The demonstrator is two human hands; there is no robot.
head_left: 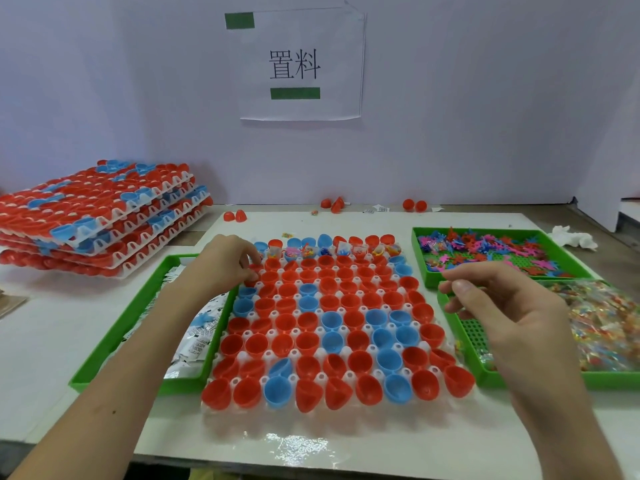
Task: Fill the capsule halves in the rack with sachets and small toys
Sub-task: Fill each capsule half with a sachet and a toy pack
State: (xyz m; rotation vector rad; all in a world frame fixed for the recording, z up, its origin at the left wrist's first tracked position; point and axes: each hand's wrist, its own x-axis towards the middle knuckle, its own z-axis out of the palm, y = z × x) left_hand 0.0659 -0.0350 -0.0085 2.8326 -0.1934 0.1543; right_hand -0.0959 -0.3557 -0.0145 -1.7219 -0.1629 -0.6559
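A white rack (308,427) of red and blue capsule halves (332,320) lies in the middle of the table. Its far row (332,251) holds sachets and small toys; the other rows look empty. My left hand (221,265) hovers over the rack's far left corner, fingers curled down onto the capsule halves there; what it holds, if anything, is hidden. My right hand (495,306) hangs above the rack's right edge with fingers loosely curled and nothing visible in them.
A green tray of white sachets (104,348) sits left of the rack. Right of it are a green tray of small plastic toys (426,271) and a green tray of clear packets (485,375). Stacked filled racks (93,216) stand at far left. Loose capsule halves (336,204) lie by the wall.
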